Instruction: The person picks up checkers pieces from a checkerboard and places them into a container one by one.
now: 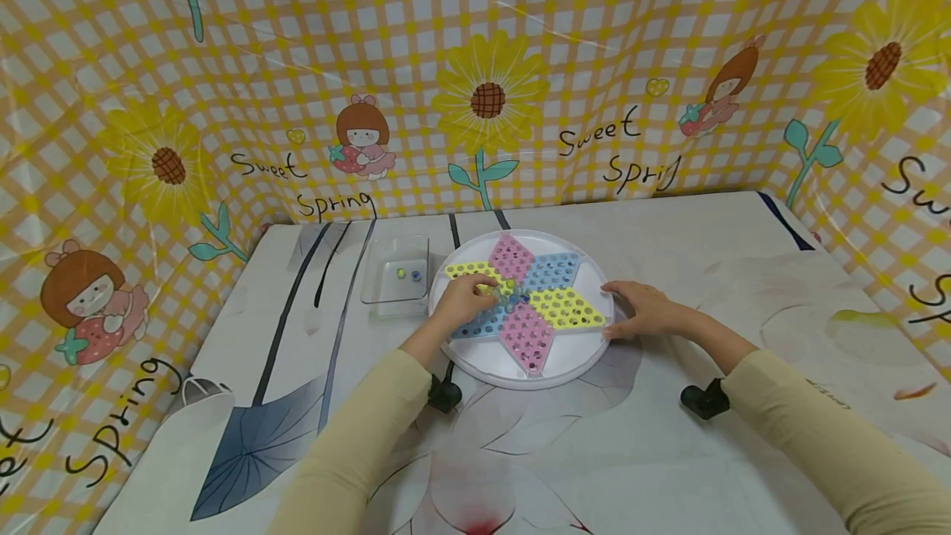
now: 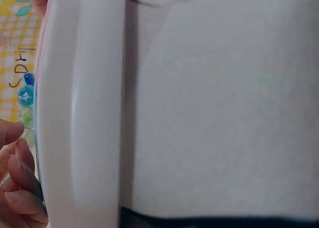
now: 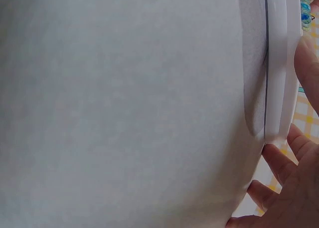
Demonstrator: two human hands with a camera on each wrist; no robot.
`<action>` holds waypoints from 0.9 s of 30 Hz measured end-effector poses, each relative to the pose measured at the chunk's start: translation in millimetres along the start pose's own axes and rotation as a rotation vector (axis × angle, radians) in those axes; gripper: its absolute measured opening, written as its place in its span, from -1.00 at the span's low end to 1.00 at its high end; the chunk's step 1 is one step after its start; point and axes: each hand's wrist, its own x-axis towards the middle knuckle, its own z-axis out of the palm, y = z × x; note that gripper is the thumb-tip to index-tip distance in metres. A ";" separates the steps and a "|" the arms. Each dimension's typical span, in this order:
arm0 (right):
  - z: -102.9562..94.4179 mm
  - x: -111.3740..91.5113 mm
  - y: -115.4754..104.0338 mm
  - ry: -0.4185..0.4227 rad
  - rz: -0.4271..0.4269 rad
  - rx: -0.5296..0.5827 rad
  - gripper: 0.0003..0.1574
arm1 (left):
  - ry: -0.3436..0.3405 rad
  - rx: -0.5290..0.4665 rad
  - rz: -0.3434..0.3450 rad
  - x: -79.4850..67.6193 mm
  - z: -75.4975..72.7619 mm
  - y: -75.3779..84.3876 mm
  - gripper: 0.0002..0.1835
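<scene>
A round white Chinese checkers board (image 1: 461, 360) with pink, yellow and blue star points lies on the table. Several glass marbles (image 1: 513, 297) are gathered near its middle. Over the board's left half, my left hand (image 1: 470, 300) pinches at a pale marble (image 2: 30, 138) with thumb and bent fingers; the fingertips partly hide it. More marbles, blue and green, sit in line beyond them in the left wrist view. My right hand (image 1: 645, 308) rests spread against the board's right rim. In the right wrist view its thumb (image 3: 308, 71) lies by the rim's top and the fingers touch its side.
A clear plastic box (image 1: 394, 291) with two marbles (image 1: 409, 275) stands just left of the board. A white patterned cloth (image 1: 594, 461) covers the table. Yellow checked fabric (image 1: 416, 7) hangs behind and at both sides. Dark wrist mounts (image 1: 706, 399) sit below the forearms.
</scene>
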 end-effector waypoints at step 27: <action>0.4 0.7 2.1 -0.005 -0.007 0.024 0.09 | 0.089 0.099 -0.127 0.3 4.2 10.1 -0.78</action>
